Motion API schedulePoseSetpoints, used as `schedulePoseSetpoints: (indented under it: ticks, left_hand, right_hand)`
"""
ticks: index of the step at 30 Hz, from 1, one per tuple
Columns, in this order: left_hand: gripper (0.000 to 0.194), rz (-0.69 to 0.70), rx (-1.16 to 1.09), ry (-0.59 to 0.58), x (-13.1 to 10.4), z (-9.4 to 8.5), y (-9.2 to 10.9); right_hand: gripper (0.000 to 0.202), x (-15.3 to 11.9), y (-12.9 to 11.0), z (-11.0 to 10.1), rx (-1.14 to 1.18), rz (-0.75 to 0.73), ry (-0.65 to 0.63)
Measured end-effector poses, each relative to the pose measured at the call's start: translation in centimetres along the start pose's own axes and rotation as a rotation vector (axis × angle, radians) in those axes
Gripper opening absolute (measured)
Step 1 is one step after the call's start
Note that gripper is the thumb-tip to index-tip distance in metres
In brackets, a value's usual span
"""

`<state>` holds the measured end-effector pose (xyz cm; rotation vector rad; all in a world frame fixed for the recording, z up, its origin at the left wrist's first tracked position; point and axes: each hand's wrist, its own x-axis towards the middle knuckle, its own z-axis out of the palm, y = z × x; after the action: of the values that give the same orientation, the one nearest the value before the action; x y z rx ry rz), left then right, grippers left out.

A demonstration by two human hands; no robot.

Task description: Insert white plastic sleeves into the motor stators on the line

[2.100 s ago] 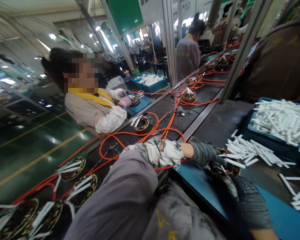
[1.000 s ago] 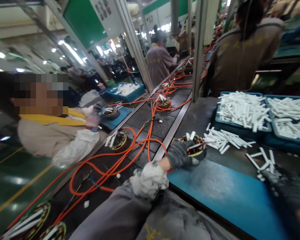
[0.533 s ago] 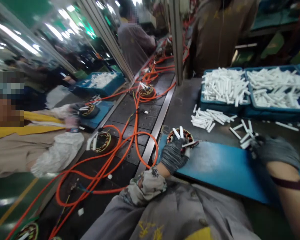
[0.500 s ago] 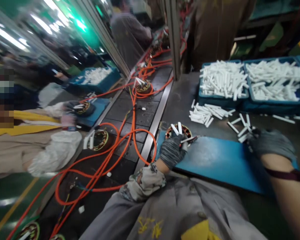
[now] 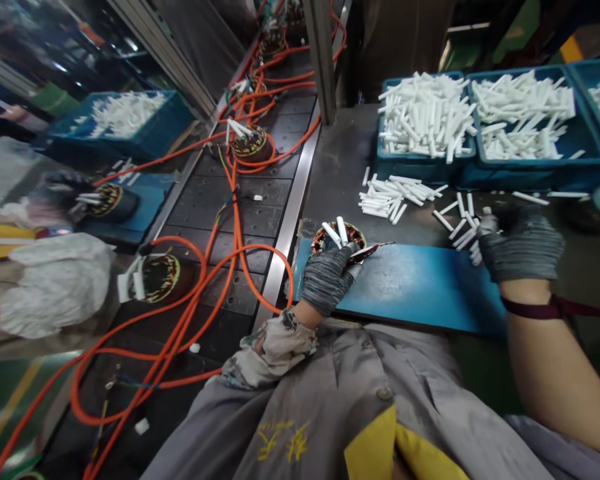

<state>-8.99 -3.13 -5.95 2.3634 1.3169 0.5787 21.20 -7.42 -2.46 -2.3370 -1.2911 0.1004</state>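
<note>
My left hand [image 5: 327, 280], in a grey striped glove, is closed at the near side of a round wound stator [image 5: 339, 235]. Two white sticks [image 5: 337, 231] stand up out of its ring. From my left fingers a dark red, thin-tipped strand [image 5: 367, 253] points right; it looks like wire leads. On the right, my right hand [image 5: 523, 245], gloved alike, is over the dark table beside a few loose white sticks [image 5: 463, 223]. Its fingertips are partly hidden and blurred, so any hold does not show. The stator rests at the left end of a blue mat [image 5: 410, 283].
Blue bins [image 5: 425, 160] full of white sticks stand behind a loose stick pile [image 5: 393, 197]. Left of me, orange cables [image 5: 237, 227] loop across a conveyor [image 5: 200, 207] carrying other stators [image 5: 163, 277]. Across it, a co-worker's gloved hand [image 5: 65, 190] is at another stator. A metal post [image 5: 320, 60] rises behind.
The view has shifted, moving the scene up and left in the picture. My right hand has moved farther forward beside the loose sticks. My left hand stays at the stator.
</note>
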Motion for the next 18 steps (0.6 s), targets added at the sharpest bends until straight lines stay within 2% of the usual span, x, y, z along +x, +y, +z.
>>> schedulePoseSetpoints:
  ticks: [2, 4, 8, 11, 13, 16, 18]
  left_hand:
    - [0.037, -0.003, -0.011, 0.018, 0.0, 0.3, -0.3]
    - [0.037, -0.005, -0.02, 0.026, -0.1, 0.4, -0.5]
    - [0.038, 0.025, -0.04, 0.061, -0.2, 0.7, -0.7]
    - [0.039, 0.028, -0.029, 0.075, -0.1, 0.8, -0.7]
    - [0.041, 0.005, -0.016, 0.046, 0.0, 0.7, -0.6]
    - [0.042, -0.029, -0.008, 0.019, 0.1, 0.4, -0.3]
    - [0.043, -0.043, 0.007, -0.014, 0.2, 0.2, 0.0]
  right_hand:
    - [0.048, -1.6, -1.5, 0.4, 0.173, -0.145, -0.026]
    - [0.039, -2.6, -2.8, 1.4, 0.338, -0.259, -0.156]
    - [0.034, -2.8, -3.3, 3.7, 0.619, -0.328, -0.391]
    - [0.033, -1.7, -3.0, 4.4, 0.64, -0.399, -0.454]
    - [0.035, -0.9, -3.2, 4.4, 0.622, -0.561, -0.479]
    - [0.044, -0.5, -4.4, 4.1, 0.44, -0.853, -0.469]
    - [0.05, -0.8, -5.3, 4.0, 0.279, -0.916, -0.443]
